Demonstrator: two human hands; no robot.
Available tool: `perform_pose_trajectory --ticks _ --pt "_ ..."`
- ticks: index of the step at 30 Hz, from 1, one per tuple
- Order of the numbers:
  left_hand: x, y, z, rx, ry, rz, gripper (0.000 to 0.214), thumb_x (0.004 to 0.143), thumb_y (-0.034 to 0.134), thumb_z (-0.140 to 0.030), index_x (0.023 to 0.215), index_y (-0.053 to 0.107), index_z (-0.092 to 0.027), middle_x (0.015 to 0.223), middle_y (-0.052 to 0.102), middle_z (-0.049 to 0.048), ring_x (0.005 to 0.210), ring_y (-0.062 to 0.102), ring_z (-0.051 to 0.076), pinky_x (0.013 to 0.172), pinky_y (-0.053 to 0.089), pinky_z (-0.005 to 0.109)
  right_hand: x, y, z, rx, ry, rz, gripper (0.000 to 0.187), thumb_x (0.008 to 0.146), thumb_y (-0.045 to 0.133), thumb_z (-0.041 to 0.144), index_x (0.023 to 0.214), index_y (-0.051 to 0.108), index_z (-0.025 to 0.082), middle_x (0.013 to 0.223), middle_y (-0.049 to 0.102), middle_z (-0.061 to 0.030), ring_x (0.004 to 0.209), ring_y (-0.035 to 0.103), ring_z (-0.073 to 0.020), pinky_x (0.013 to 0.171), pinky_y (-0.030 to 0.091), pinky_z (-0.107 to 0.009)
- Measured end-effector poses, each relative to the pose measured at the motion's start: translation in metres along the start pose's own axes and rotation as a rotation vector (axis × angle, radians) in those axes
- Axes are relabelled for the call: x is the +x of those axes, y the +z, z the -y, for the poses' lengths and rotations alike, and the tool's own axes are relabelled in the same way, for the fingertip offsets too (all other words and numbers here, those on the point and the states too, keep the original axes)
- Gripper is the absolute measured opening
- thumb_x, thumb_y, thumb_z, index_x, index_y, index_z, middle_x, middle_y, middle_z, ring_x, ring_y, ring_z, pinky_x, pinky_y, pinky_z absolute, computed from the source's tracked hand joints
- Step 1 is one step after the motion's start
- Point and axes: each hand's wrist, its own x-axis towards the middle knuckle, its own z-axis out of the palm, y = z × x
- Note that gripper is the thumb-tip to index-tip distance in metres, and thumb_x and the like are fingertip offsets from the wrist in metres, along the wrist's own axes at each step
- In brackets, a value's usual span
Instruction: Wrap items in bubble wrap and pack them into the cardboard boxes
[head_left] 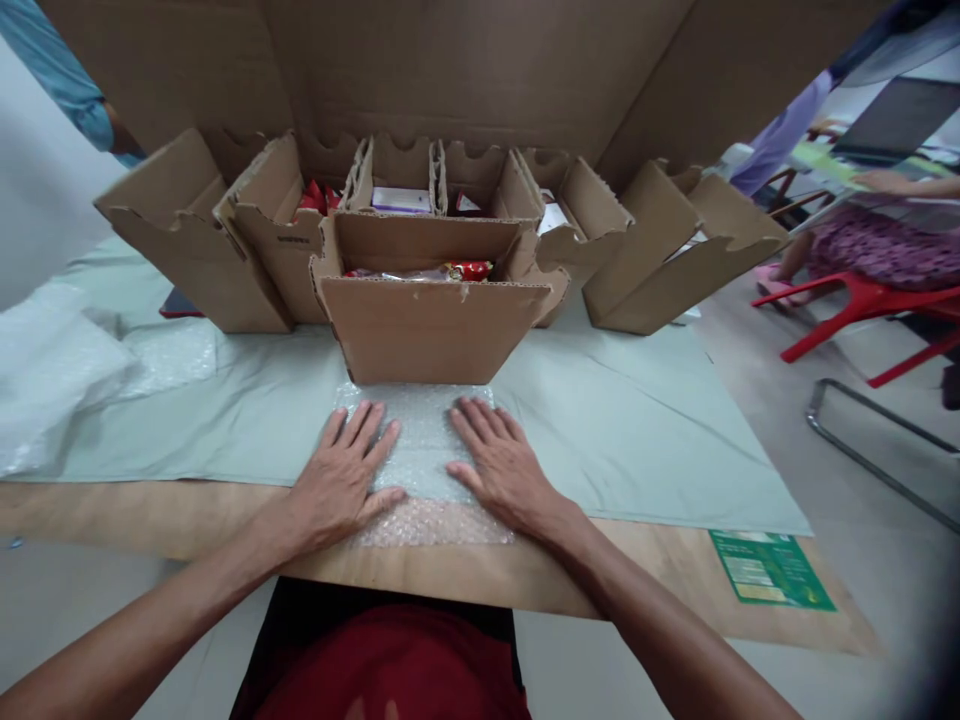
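Observation:
A sheet of bubble wrap [424, 450] lies on the pale green cloth, its near end reaching onto the bare wood of the table edge. My left hand [349, 470] rests flat on its left side, fingers spread. On the right side of the same sheet, my right hand [499, 455] lies palm down with its thumb out. Neither hand grips anything. Just beyond the sheet stands a cardboard bin [442, 330] with red and clear plastic packages [469, 271] inside.
Several more cardboard bins [262, 270] stand in a row behind, before a large cardboard panel [465, 70]. Loose bubble wrap [60, 370] is heaped at the left. A green printed sheet [772, 570] lies at the right edge. Another person sits on a red stool [862, 300].

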Motion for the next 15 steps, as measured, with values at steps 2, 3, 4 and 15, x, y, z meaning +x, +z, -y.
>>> perform_pose_trajectory --ticks 2,3,4,15 --pt "-0.006 -0.006 0.005 -0.010 -0.003 -0.007 0.074 0.099 0.048 -0.063 0.156 0.041 -0.017 0.167 0.034 0.0226 0.157 0.028 0.041 0.125 0.020 0.064 -0.014 -0.003 -0.013 -0.029 0.092 -0.044 0.066 0.103 0.051 0.052 0.159 0.040 0.020 0.166 0.039 -0.0172 0.154 0.036 -0.0373 0.123 0.032 -0.060" --pt "-0.007 -0.008 0.005 -0.013 0.008 -0.017 0.072 0.100 0.047 -0.062 0.156 0.040 -0.018 0.168 0.033 0.0217 0.158 0.027 0.040 0.125 0.019 0.063 -0.020 -0.006 -0.015 -0.040 0.117 -0.068 0.065 0.103 0.051 0.051 0.159 0.040 0.020 0.166 0.040 -0.0178 0.154 0.036 -0.0382 0.122 0.032 -0.062" --pt "-0.007 -0.010 0.003 -0.015 0.026 -0.027 0.070 0.101 0.045 -0.061 0.157 0.039 -0.018 0.168 0.032 0.0210 0.158 0.025 0.038 0.126 0.017 0.063 -0.023 -0.008 -0.013 -0.047 0.121 -0.087 0.064 0.103 0.051 0.050 0.159 0.040 0.020 0.166 0.039 -0.0180 0.155 0.035 -0.0384 0.122 0.032 -0.062" --pt "-0.004 -0.007 -0.013 0.068 0.197 0.079 0.071 0.102 0.043 -0.064 0.157 0.042 -0.020 0.166 0.038 0.0186 0.156 0.031 0.037 0.127 0.013 0.056 -0.037 0.001 0.017 -0.063 -0.043 0.020 0.066 0.104 0.051 0.049 0.157 0.043 0.011 0.167 0.038 -0.0174 0.155 0.035 -0.0318 0.125 0.031 -0.053"
